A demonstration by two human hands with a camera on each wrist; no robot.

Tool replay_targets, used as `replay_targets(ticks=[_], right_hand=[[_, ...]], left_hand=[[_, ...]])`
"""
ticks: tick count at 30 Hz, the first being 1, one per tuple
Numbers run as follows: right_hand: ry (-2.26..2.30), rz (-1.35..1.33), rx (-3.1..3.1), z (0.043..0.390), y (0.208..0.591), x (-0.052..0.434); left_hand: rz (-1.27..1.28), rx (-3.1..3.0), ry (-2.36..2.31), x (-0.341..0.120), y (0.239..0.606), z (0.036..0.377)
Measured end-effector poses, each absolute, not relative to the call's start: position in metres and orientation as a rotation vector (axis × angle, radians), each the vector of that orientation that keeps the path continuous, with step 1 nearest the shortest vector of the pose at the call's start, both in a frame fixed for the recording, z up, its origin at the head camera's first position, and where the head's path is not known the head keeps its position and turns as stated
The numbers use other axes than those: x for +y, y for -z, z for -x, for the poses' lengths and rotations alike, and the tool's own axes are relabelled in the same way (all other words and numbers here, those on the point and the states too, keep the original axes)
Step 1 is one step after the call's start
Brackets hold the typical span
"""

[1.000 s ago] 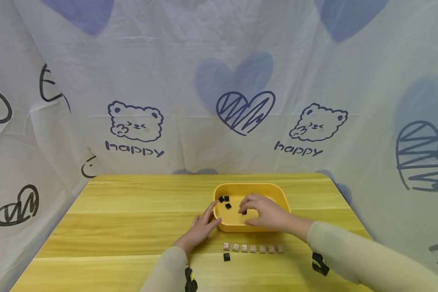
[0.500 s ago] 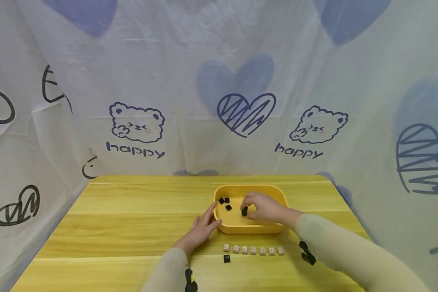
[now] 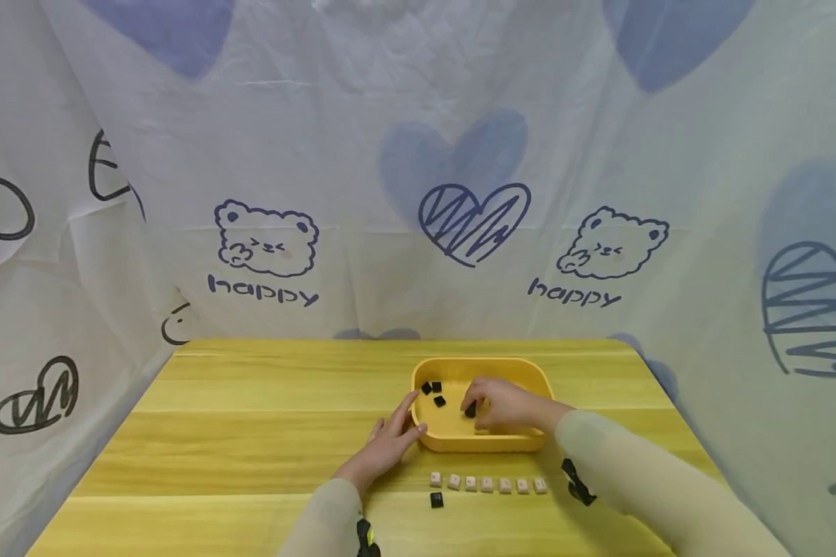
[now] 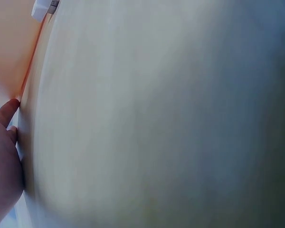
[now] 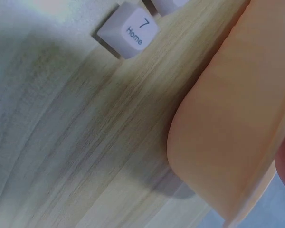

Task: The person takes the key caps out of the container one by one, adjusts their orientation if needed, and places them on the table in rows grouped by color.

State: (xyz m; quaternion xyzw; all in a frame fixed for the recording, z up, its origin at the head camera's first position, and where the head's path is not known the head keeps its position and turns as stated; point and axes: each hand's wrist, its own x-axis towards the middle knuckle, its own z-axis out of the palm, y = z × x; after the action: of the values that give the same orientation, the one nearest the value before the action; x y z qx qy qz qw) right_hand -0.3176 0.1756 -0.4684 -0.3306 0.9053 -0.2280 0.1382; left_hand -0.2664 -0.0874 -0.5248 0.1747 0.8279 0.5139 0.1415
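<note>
I see my right hand [image 3: 503, 405] inside the shallow yellow plastic tray [image 3: 522, 371], fingers curled and pinching one small black keycap [image 3: 470, 411] near the tray's middle. My left hand [image 3: 388, 442] rests with straight, relaxed fingers against the tray's outer wall at about 8 o'clock; the left wrist view shows only the fingertips [image 4: 7, 111] touching that orange-yellow wall.

Three more loose black keycaps [image 3: 433, 391] lie in the tray toward 10 o'clock, apart from the one I hold. The tray sits on the light wooden surface [image 3: 251, 418], right of centre.

At 6 o'clock from the tray, just in front of it, a row of seven pale pinkish keycaps [image 3: 488, 484] runs left to right. A single black keycap [image 3: 436, 500] lies just below the row's left end. From the right wrist view I can read one white keycap [image 5: 128, 32] marked "7 Home", lying on the wood near the tray's rounded corner.

A white printed cloth backdrop [image 3: 418, 170] with bears and hearts stands behind.
</note>
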Motion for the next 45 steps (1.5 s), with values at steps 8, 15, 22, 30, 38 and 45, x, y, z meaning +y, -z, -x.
replay_targets(ticks=[8,15,22,30,38,45], right_hand=[[0.592,0.954,2.621,0.321,0.472,0.174],[0.565,0.921,2.610,0.320,0.478,0.176],[0.580,0.937,2.612,0.319,0.476,0.182],[0.668,0.915,2.644,0.312,0.464,0.192],[0.763,0.871,2.697,0.298,0.458,0.198],[0.833,0.908,2.716,0.289,0.449,0.203]], left_hand=[[-0.518,2.407,-1.482,-0.087,0.529,0.268],[-0.522,2.408,-1.480,-0.087,0.530,0.268],[-0.514,2.401,-1.477,-0.086,0.527,0.267],[-0.505,2.395,-1.478,-0.086,0.525,0.267],[-0.497,2.405,-1.463,-0.085,0.526,0.266],[-0.502,2.401,-1.476,-0.085,0.529,0.267]])
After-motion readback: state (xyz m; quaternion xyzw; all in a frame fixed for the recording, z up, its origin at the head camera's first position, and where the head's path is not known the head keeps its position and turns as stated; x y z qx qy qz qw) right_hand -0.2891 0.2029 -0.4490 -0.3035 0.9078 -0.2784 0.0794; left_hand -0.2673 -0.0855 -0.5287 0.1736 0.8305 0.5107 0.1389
